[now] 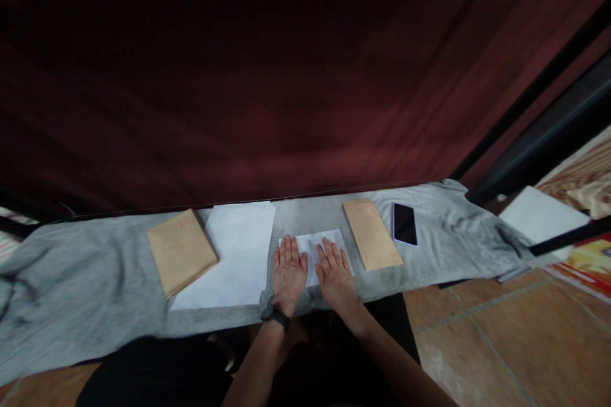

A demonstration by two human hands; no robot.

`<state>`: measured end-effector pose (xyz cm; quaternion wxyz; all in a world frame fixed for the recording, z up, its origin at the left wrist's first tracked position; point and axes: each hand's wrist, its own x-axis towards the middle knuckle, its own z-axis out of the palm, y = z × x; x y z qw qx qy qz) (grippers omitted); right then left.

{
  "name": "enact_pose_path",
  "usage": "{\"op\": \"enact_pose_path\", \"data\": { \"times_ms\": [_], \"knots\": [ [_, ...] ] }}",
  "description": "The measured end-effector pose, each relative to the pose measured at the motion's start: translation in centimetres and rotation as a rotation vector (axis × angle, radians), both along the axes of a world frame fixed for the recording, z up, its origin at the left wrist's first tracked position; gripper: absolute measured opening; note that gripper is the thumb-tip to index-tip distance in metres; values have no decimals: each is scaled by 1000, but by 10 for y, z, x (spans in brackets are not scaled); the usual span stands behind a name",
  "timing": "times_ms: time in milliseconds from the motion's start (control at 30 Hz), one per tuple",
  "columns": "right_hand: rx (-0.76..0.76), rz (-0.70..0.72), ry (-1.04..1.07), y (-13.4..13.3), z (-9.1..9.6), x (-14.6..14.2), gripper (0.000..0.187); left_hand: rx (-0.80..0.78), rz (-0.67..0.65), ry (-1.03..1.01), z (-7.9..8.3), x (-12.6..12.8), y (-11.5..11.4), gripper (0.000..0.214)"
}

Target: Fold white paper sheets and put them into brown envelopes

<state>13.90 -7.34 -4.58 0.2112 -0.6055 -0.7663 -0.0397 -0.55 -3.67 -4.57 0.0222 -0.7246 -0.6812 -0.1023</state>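
Observation:
A small piece of white paper (pixel 310 243), which looks folded, lies on a grey cloth in front of me. My left hand (pixel 289 271) rests flat on its left part, fingers stretched out. On the right part lies my right hand (pixel 335 273), also flat, with the fingers slightly spread. Both palms cover much of the sheet. Just right of it is a single brown envelope (pixel 372 233). To the left are large white paper sheets (pixel 238 254), and a stack of brown envelopes (pixel 182 251) overlaps their left edge.
The grey cloth (pixel 114 267) covers a long narrow surface against a dark red panel (pixel 286 108). A phone (pixel 405 224) lies right of the single envelope. Dark bars (pixel 539 121) stand at the right, above a tiled floor (pixel 515 324).

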Motion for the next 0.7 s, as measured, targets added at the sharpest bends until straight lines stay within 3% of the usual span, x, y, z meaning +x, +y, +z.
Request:
{"op": "enact_pose_path", "data": {
  "times_ms": [167,500,700],
  "knots": [
    [-18,78,-17,-19,-8,-2,49,31,-16,-22,-5,-1,0,60],
    [65,-81,-13,-26,-18,20,58,93,-46,-67,3,-5,-3,59],
    [44,-100,-14,-27,-18,19,56,103,-260,-115,5,6,-36,53]
  ]
}}
